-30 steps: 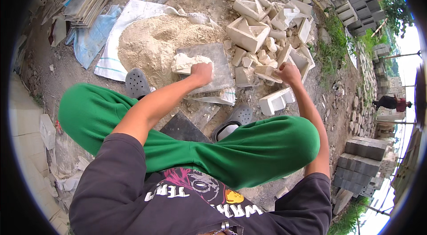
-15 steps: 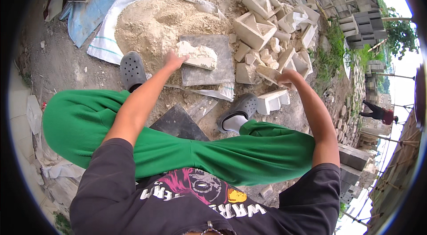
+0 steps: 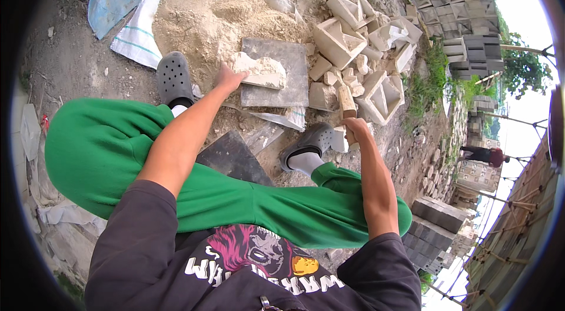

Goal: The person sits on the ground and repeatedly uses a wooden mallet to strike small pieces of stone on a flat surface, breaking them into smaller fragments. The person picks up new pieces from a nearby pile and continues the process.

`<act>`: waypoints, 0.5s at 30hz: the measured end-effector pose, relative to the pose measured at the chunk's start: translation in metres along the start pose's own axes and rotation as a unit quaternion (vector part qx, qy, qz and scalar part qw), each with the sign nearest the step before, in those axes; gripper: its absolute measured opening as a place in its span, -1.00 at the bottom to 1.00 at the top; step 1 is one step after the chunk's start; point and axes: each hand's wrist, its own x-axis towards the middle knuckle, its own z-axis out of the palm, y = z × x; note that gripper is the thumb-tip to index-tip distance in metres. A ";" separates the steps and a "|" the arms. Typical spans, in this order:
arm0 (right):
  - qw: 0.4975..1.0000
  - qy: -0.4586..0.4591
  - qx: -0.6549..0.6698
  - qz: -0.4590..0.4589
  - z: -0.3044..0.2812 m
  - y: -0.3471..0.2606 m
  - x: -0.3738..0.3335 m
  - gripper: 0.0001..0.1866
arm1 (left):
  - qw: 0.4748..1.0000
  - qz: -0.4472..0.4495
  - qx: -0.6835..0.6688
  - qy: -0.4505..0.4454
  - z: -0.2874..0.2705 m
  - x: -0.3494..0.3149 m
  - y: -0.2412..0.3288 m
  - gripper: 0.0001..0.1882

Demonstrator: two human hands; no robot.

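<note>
In the head view, the person's right hand (image 3: pixel 356 128) has moved most since half a second ago: it has swung down and inward, toward 3 o'clock of the picture's centre, just beside the grey clog on the right foot (image 3: pixel 315 139). The pale bar-like piece (image 3: pixel 345 99) at its fingers, which slanted toward 10 o'clock then, now points nearly to 12 o'clock. A hollow cast block (image 3: pixel 378 105), partly covered by that hand before, now shows fully, while a white angular piece (image 3: pixel 339 139) has become half hidden behind the hand. The left hand (image 3: pixel 231 78) has stayed at the 9 o'clock end of the whitish chunk (image 3: pixel 263 71) — a full second ago it was at the opposite end.

The right fingers are curled in close around the bar's near, browner end, with no gap visible between them. The left fingers reach toward 3 o'clock and touch the chunk's end, the thumb lifted toward 12 o'clock; how firmly they pinch, or whether they only rest there — that cannot be told.

The chunk lies on a dark square board (image 3: pixel 275 98) at 12 o'clock, rough side up. The sandy pile (image 3: pixel 206 22) lies at 11 o'clock on a white sack (image 3: pixel 136 46), and the broken blocks (image 3: pixel 339 40) are heaped toward 1 o'clock.
</note>
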 end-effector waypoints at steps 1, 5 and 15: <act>1.000 0.013 -0.010 -0.001 0.000 -0.008 -0.007 -0.61 | 1.000 -0.017 -0.022 -0.006 -0.003 0.001 0.001 0.07; 0.990 -0.032 0.111 -0.078 0.009 -0.075 -0.068 -0.58 | 0.994 -0.066 -0.092 0.000 -0.003 0.013 -0.008 -0.01; 0.957 -0.116 0.160 -0.211 0.169 -0.142 -0.110 -0.70 | 0.996 -0.056 -0.065 -0.004 0.007 0.028 -0.018 -0.10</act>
